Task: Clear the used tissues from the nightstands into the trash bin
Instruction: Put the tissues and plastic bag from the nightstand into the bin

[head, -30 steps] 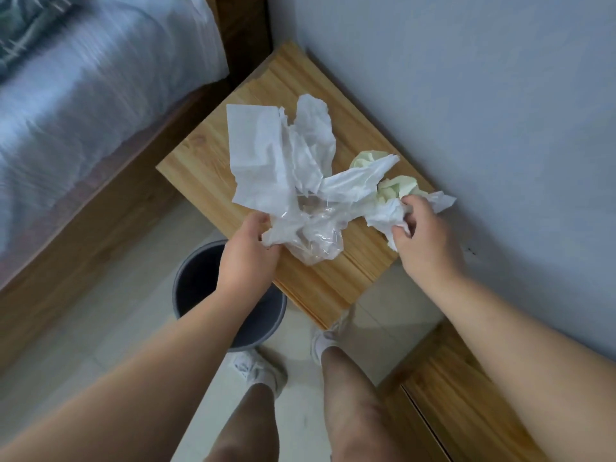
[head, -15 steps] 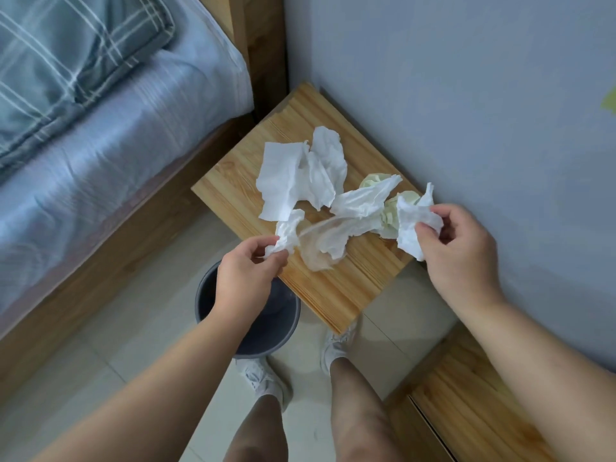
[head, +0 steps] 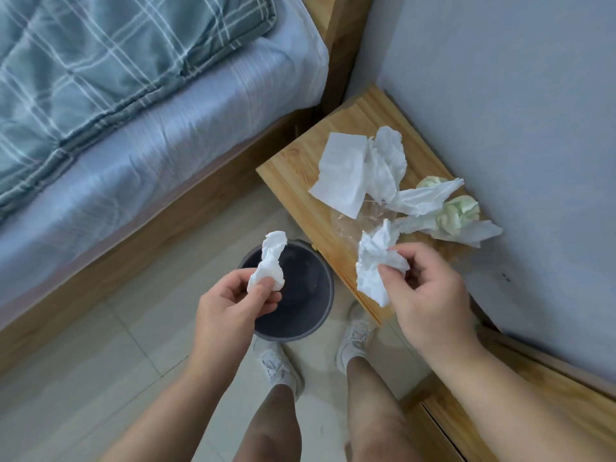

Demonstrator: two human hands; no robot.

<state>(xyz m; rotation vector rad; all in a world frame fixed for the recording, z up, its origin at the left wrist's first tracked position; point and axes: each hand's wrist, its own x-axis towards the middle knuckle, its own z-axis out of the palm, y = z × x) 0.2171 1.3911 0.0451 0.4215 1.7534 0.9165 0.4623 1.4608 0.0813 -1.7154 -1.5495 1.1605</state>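
Observation:
My left hand [head: 233,298] pinches a crumpled white tissue [head: 270,261] over the near-left rim of the dark grey trash bin [head: 325,308], which stands on the floor against the nightstand. My right hand [head: 430,295] grips a second crumpled white tissue [head: 373,265] above the front edge of the wooden nightstand [head: 293,165]. On the nightstand lie a flat white tissue [head: 343,173], a crumpled white one [head: 388,158], a long twisted white one [head: 426,196], pale green wads [head: 458,213] and a clear plastic scrap [head: 360,221].
A bed [head: 150,121] with a plaid blanket and wooden frame fills the left. A grey wall [head: 516,111] runs behind the nightstand. A low wooden ledge [head: 533,395] lies at the lower right. My feet in white shoes [head: 276,365] stand just in front of the bin.
Both hands have pulled back from the nightstand, each with a tissue. The left hand has moved over the bin, and the right has come toward the nightstand's front edge.

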